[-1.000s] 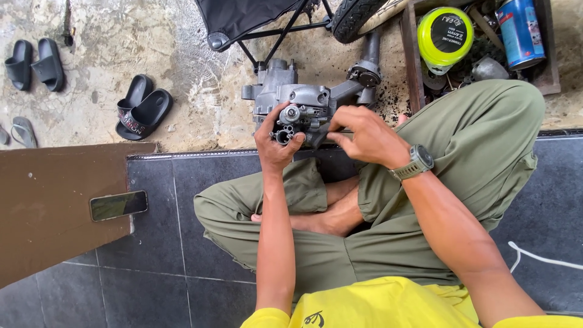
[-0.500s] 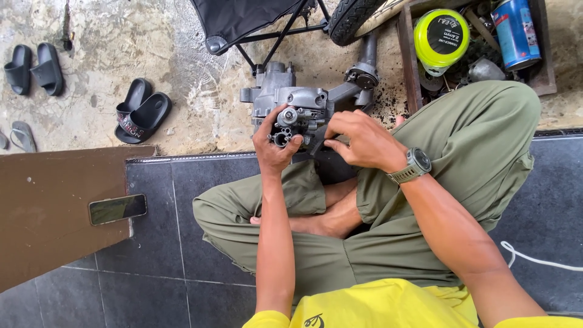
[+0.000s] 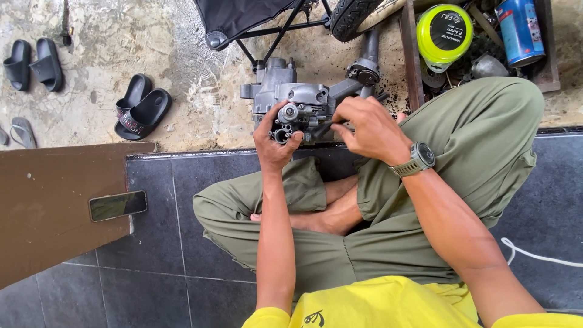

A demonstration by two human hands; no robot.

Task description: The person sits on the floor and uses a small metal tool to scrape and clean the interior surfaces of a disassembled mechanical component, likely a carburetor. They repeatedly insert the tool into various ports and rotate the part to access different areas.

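Left hand [image 3: 274,144] curls closed around small grey carburetor [image 3: 290,120], held over far edge of tiled floor [image 3: 152,243], before engine block [image 3: 285,88]. Right hand [image 3: 367,129] pinches thin dark tool [image 3: 323,127] against it.

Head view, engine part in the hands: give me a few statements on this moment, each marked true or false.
1. The left hand holds a small grey metal engine part from below. True.
2. The right hand lies flat on the dark tiled floor. False: it is raised at the part, fingers pinched by it.
3. A watch sits on the right wrist. True.
4. A phone lies on the brown board. True.
5. The black sandals are on the person's feet. False: they lie on the concrete, and the feet are bare.
6. The yellow-lidded round container stands on the brown board. False: it sits in the wooden crate at top right.
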